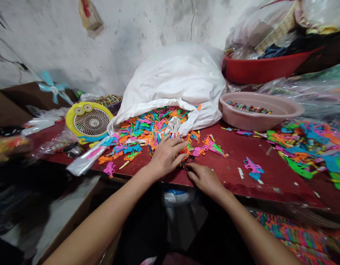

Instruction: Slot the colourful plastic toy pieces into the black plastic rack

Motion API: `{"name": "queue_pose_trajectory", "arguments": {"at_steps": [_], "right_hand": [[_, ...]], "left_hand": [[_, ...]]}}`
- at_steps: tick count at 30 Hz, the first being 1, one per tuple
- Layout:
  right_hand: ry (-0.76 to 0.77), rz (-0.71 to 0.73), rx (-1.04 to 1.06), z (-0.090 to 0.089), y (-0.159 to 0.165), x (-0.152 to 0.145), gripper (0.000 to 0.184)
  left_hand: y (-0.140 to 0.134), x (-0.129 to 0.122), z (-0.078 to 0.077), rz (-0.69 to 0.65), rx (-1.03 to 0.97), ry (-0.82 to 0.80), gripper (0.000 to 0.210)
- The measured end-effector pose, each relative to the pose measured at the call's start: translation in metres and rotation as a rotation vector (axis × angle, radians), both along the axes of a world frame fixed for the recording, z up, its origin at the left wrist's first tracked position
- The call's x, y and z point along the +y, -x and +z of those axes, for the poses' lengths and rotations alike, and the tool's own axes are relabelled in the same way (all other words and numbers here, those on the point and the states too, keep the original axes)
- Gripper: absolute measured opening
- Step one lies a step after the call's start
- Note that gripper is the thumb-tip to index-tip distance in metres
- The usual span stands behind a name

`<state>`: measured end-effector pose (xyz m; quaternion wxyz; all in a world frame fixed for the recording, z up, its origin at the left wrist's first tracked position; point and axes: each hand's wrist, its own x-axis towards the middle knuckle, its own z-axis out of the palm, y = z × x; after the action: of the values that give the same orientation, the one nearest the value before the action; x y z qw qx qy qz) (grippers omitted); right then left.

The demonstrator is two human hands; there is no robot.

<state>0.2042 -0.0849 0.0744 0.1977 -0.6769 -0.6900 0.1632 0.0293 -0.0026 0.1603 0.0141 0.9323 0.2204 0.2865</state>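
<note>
Left hand [167, 157] spread over plastic toys [134, 148] too many to count, near centre of one red table [236, 162] | toys point every way, long axes crossed | right hand [205, 179], fingertips at one black piece [190, 159], heading unclear | whether either hand clamps anything, cannot tell | far, one white sack [175, 77], mouth facing near; right, one pink basin [261, 121]; left, one yellow fan [93, 122]

Left hand [167, 155] — over colourful pieces [149, 125]
</note>
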Motion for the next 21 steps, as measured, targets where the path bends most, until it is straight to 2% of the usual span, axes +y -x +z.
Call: {"name": "queue_pose_trajectory", "arguments": {"at_steps": [2,5,8,10,12,14,17,21], "right_hand": [[-0.087,-0.056,0.017,0.001,-0.018,0.005,0.030],[-0.242,-0.198,-0.105,0.001,-0.045,0.022,0.031],[-0.264,-0.169,-0.261,0.000,-0.059,0.043,0.032],[-0.223,-0.120,-0.347,-0.001,-0.059,0.054,0.032],[-0.185,-0.107,-0.425,-0.001,-0.056,0.061,0.031],[-0.170,-0.111,-0.481,0.000,-0.051,0.062,0.031],[-0.156,-0.117,-0.533,0.004,-0.047,0.059,0.034],[-0.109,-0.144,-0.582,0.013,-0.049,0.046,0.041]], "left_hand": [[0.001,-0.022,-0.016,0.093,-0.239,-0.018,0.026],[-0.002,-0.056,-0.058,0.236,-0.484,0.068,0.017],[-0.009,-0.071,-0.101,0.389,-0.538,0.329,0.010],[-0.014,-0.068,-0.118,0.548,-0.519,0.413,0.014],[-0.018,-0.059,-0.123,0.685,-0.448,0.435,0.028],[-0.021,-0.050,-0.119,0.776,-0.358,0.432,0.039],[-0.021,-0.041,-0.112,0.859,-0.268,0.415,0.048],[-0.012,-0.030,-0.113,0.918,-0.214,0.405,0.046]]}}
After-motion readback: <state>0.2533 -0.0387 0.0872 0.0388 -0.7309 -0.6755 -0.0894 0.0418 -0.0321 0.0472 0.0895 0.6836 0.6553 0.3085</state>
